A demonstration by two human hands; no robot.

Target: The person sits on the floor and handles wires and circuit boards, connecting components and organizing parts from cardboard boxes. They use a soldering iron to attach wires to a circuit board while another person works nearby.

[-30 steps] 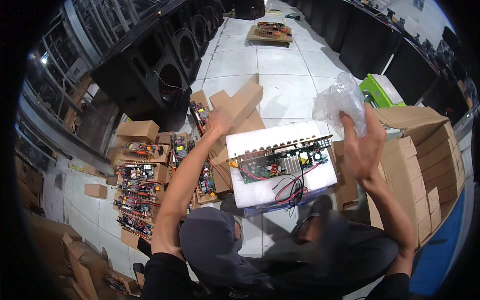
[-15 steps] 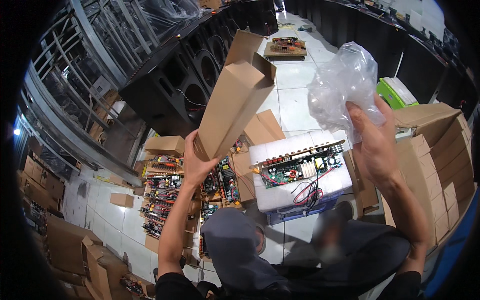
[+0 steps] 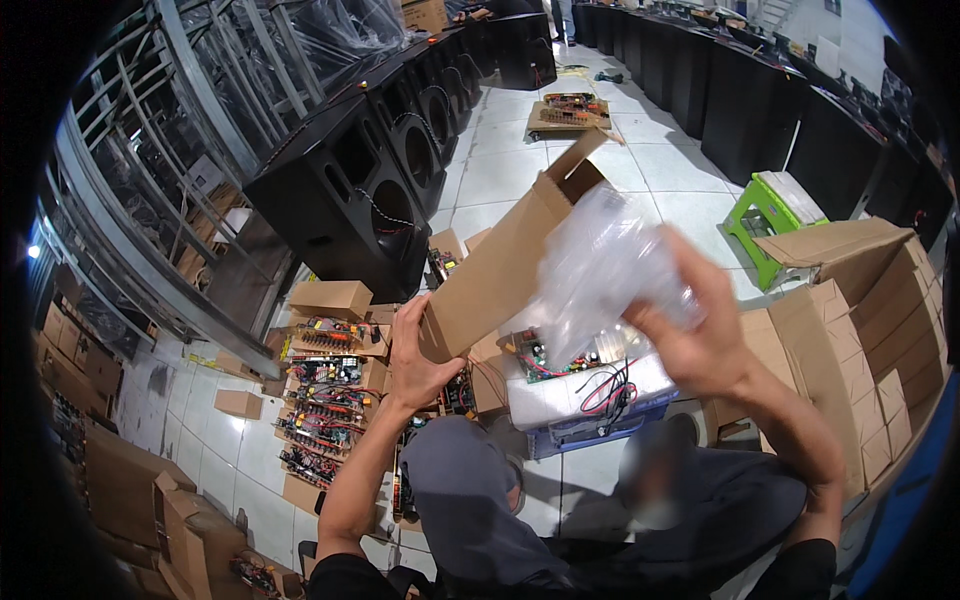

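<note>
My left hand (image 3: pixel 417 355) grips the lower end of a long brown cardboard box (image 3: pixel 495 265), which tilts up to the right with its flap open at the top. In my right hand (image 3: pixel 695 325) is a crumpled clear plastic bag (image 3: pixel 600 265), smeared by motion, in front of the box's upper part. I cannot tell whether anything is inside the bag. Below the bag, a circuit board (image 3: pixel 545 368) with black and red wires (image 3: pixel 612 395) lies on a white foam block (image 3: pixel 560 398), partly covered by the bag. The foam rests on a blue crate (image 3: pixel 590 432).
Several wired circuit boards (image 3: pixel 320 420) lie in rows on cardboard at the left. A large open carton (image 3: pixel 815 320) with small boxes stands at the right, near a green stool (image 3: pixel 765 215). Black speaker cabinets (image 3: pixel 335 200) line the left side. Another person (image 3: pixel 568 22) stands far back.
The plastic bag has moved left and down in my right hand, up to the box. The cardboard box has tilted further to the right in my left hand.
</note>
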